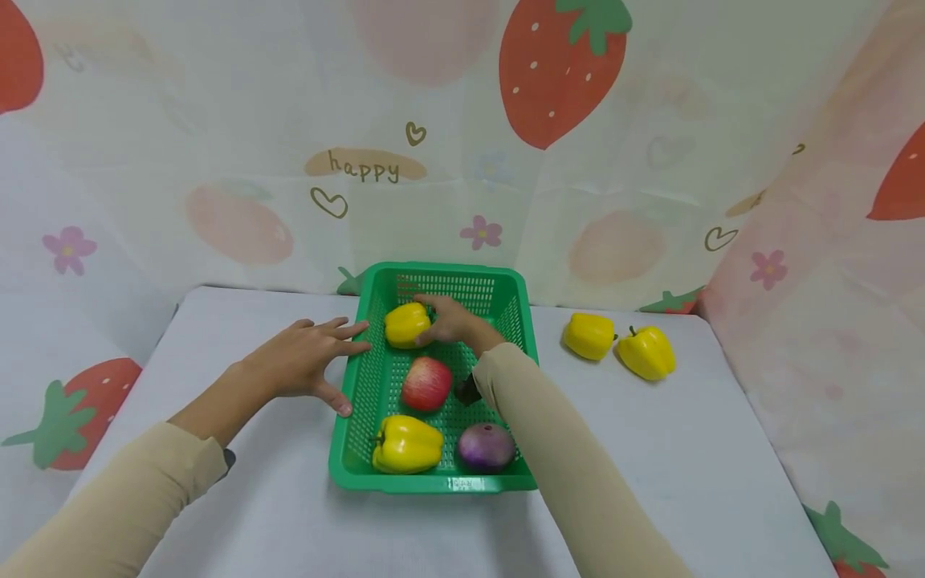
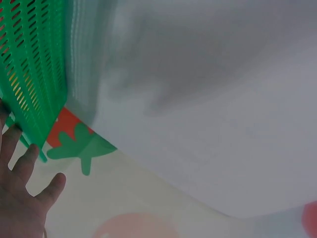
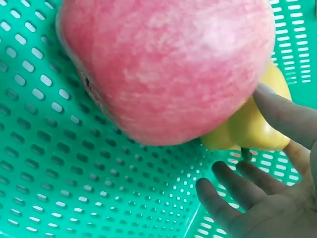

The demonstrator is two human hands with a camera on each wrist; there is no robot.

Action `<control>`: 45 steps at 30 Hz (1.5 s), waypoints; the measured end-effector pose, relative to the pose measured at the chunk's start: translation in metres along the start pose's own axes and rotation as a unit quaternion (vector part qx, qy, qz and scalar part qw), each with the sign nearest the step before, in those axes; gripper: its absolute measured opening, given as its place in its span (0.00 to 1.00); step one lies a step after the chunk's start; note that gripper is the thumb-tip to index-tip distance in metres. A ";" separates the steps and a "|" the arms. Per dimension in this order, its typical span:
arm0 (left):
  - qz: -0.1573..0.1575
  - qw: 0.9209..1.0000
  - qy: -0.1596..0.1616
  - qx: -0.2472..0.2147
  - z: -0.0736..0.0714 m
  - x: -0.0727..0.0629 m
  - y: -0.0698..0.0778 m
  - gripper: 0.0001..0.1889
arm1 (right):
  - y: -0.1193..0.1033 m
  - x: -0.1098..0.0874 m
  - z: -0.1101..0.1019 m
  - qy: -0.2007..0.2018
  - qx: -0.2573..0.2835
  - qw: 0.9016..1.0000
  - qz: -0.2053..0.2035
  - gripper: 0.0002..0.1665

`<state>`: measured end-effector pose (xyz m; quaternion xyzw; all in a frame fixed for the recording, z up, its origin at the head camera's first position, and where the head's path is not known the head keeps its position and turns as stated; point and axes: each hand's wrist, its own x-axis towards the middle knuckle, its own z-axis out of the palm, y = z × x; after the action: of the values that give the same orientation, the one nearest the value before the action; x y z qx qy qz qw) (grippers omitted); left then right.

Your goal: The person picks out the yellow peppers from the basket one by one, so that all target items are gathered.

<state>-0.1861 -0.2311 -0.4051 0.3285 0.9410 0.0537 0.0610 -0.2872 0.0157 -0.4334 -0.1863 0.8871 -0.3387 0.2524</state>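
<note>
A green plastic basket (image 1: 433,482) stands on the white table. In its far left part lies a yellow bell pepper (image 1: 406,325), with my right hand (image 1: 454,319) at its right side. The thumb and forefinger spread about the pepper (image 3: 262,121); the other fingers (image 3: 233,183) reach out loosely. Whether the forefinger touches it is hidden. Closer to the right wrist camera is a red apple (image 3: 168,64), mid-basket. My left hand (image 1: 307,359) has its fingers spread at the basket's left rim. A second yellow bell pepper (image 1: 408,445) and a purple round vegetable (image 1: 486,447) lie at the near end.
Two more yellow bell peppers, one blocky (image 1: 588,335) and one tilted (image 1: 647,353), lie on the table right of the basket. A dark object (image 1: 467,391) shows partly beneath the right sleeve. A printed cloth backdrop (image 1: 448,209) rises behind the table.
</note>
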 end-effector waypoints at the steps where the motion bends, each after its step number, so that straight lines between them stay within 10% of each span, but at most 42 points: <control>1: 0.001 1.000 0.000 0.000 0.000 0.000 0.000 0.49 | 0.000 0.000 0.000 0.002 0.001 1.000 -0.001 0.47; 23: 0.003 1.000 -0.005 0.000 -0.005 0.006 0.005 0.50 | 0.007 -0.012 -0.013 0.031 -0.033 0.999 -0.030 0.43; 45: -0.002 1.000 -0.007 0.000 -0.002 0.002 0.003 0.51 | -0.013 -0.072 -0.096 0.003 -0.067 0.984 -0.166 0.38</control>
<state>-0.1865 -0.2278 -0.4025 0.3270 0.9412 0.0512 0.0677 -0.2829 0.0915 -0.3396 -0.3467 0.8653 -0.3158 0.1769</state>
